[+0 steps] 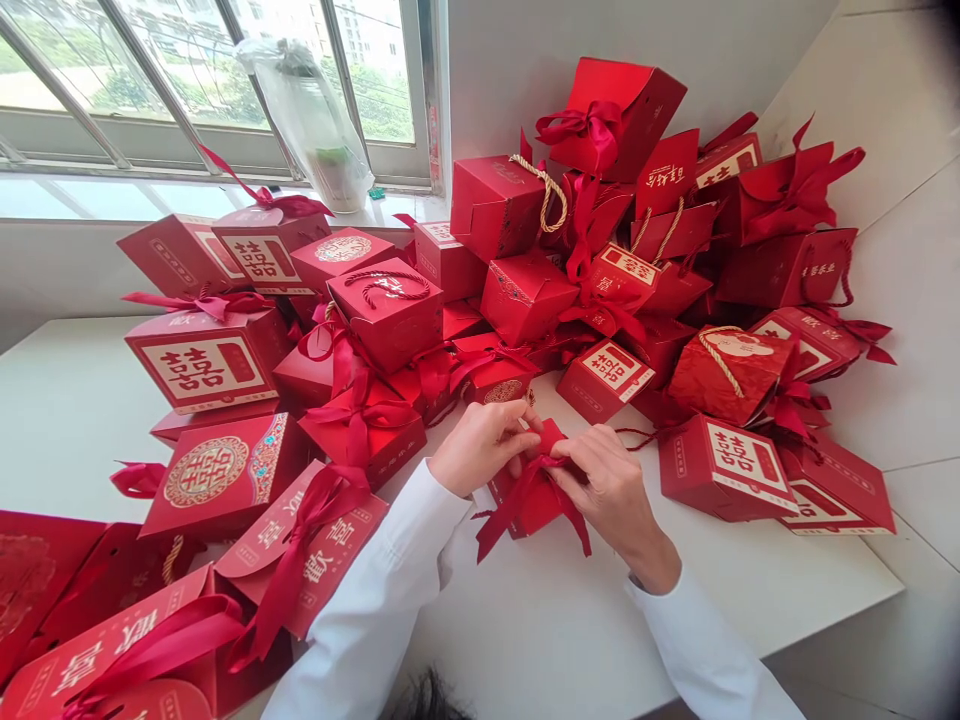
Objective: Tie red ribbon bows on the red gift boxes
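Note:
A small red gift box [538, 508] sits on the white table in front of me, with a dark red ribbon [498, 522] across its top and two tails hanging down its near side. My left hand [486, 445] is at the box's upper left, its thumb and fingers pinched on the ribbon. On the other side my right hand [609, 487] pinches the ribbon close to its knot. Both hands partly cover the knot and the top of the box, so the loops are hard to make out.
Red gift boxes [210, 368] with bows or rope handles are heaped at the left, back and right. A plastic-wrapped bottle [319, 140] stands on the windowsill at the back left. The white table [780, 585] ends at a front right edge beside a tiled wall [919, 390].

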A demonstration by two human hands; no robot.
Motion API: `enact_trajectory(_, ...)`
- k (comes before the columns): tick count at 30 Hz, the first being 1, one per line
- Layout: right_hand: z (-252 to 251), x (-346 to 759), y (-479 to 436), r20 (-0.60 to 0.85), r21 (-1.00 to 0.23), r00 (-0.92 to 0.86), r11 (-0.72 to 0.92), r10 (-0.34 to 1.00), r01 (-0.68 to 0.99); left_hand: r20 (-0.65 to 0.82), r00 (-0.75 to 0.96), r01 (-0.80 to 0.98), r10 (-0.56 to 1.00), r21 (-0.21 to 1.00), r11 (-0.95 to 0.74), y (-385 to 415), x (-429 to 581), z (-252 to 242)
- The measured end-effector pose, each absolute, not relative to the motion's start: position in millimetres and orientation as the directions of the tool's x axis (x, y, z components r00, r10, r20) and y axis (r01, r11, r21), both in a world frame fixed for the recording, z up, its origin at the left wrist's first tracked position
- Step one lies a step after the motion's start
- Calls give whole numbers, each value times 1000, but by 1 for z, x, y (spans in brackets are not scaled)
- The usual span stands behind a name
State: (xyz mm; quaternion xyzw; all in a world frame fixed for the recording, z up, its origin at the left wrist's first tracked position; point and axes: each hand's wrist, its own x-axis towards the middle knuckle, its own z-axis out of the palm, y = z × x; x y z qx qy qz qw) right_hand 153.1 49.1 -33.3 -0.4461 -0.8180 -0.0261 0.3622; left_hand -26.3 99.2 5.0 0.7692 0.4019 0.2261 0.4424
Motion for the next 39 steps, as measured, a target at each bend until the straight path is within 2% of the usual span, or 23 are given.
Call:
enact_trajectory(7,-36,153,50,685,-237,-344,643,642,728,-53,589,369,806,905,-210,100,-26,1)
enact_trajectory(15,-37,154,50,681,-193,-385,660,623,726,-84,628,347,773,920,-182,103,-31,0)
enact_trajectory(22,-36,154,49,659,-202,-410,674,631,711,-103,610,372,786,912,-169,101,-29,1)
enact_trajectory(31,-36,156,51,625,-290,-384,658,680,695,-8,599,479,800,804,-351,98,-25,4)
enact_trajectory(39,-24,159,50,537,-475,-315,589,783,654,15,546,498,838,798,-339,95,-21,4)
